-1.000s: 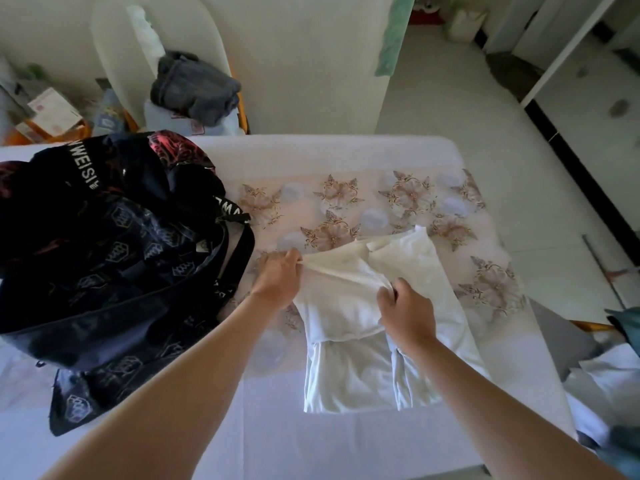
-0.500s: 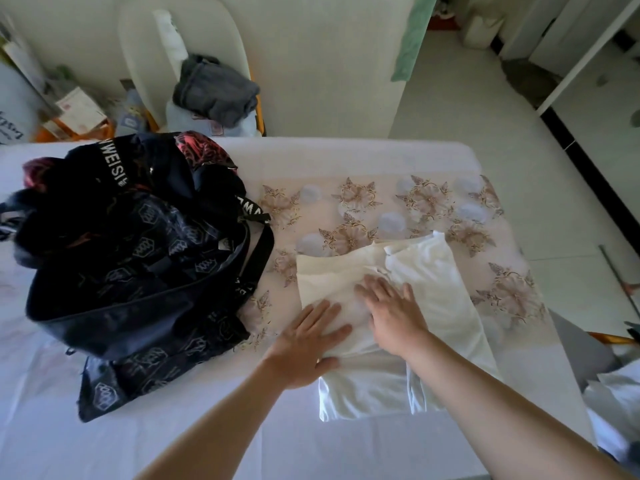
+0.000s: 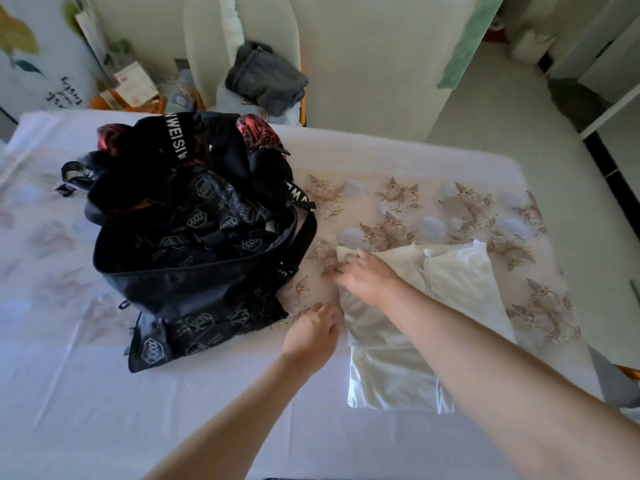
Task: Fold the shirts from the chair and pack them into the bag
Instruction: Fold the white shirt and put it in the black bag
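While the white shirt (image 3: 460, 282) lies part-folded on the desk (image 3: 104, 393), both bare arms reach in from the near edge to work at its left side. The shirt sits on the flower-printed part of the desk cloth, just right of the black bag (image 3: 194, 237), with a narrow strip of cloth between the two. Its far half is doubled over in layers, and a longer panel runs back toward the person.

The right hand (image 3: 369, 277) crosses over the shirt to its far left corner, where the fingers bend down and grasp the fabric; a small peak of cloth shows just above them. The left hand (image 3: 311, 329) is nearer the person, at the shirt's left edge, knuckles up and fingers curled under (whether they have caught any fabric I cannot tell, as the fingertips are hidden).

The bag slumps open on the left half of the desk, printed with hexagon marks, its lettered strap (image 3: 298, 199) trailing toward the shirt. Beyond the desk's far edge stands a pale chair (image 3: 277, 29) with a crumpled grey garment (image 3: 266, 77) lying on its seat.
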### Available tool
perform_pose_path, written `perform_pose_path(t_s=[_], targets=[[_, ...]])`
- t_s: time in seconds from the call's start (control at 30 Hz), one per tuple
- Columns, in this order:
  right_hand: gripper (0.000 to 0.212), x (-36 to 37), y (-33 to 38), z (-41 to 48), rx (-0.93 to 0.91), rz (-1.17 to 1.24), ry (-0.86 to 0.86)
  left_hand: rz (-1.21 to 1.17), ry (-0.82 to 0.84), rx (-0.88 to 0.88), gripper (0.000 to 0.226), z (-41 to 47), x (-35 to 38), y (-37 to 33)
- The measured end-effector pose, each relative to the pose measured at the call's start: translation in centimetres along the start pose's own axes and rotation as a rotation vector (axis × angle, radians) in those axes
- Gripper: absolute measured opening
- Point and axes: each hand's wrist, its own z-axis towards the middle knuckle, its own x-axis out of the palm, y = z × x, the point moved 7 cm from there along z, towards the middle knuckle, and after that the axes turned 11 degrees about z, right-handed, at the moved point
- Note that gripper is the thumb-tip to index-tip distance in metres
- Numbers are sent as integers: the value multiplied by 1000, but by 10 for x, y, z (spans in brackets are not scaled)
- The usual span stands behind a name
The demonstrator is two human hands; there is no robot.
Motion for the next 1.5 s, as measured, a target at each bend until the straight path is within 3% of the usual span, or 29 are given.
perform_pose_path(t_s=[0.13,0.27,0.37,0.53,0.7,0.77,0.83,0.9,1.03,1.17,1.27,1.33,1.43,1.5], targets=[[10,-9,-17,-2,92,84,-98,-35,95,-89,26,-2,2,-11],[29,-16,-38,-27,75,140,-210,-139,144,-148,50,1,12,-36],[24,-21,-59,-61,120,356,-245,-144,233,-197,33,4,16,-50],[20,-17,-108,-129,169,453,-369,-97,358,-182,15,14,7,-101],[32,-4,-169,-189,181,342,-551,-356,444,-162,22,26,19,-198],[37,6,-184,-210,261,276,-432,-503,571,-149,27,23,39,-238],[66,34,-191,-233,387,208,-128,-542,628,-129,22,18,65,-259],[77,61,-190,-257,459,226,-54,-477,513,-112,14,16,85,-258],[58,102,-177,-284,502,531,-220,18,142,-9,21,5,100,-233],[25,118,-144,-295,486,598,-347,253,232,187,41,-24,132,-222],[35,140,-135,-301,743,748,-272,356,192,243,54,-34,137,-223],[28,151,-132,-303,878,953,-230,384,175,274,57,-38,137,-226],[22,149,-134,-301,895,1102,-297,382,98,352,62,-46,137,-225],[16,143,-140,-309,934,1142,-386,366,85,399,77,-54,143,-223]])
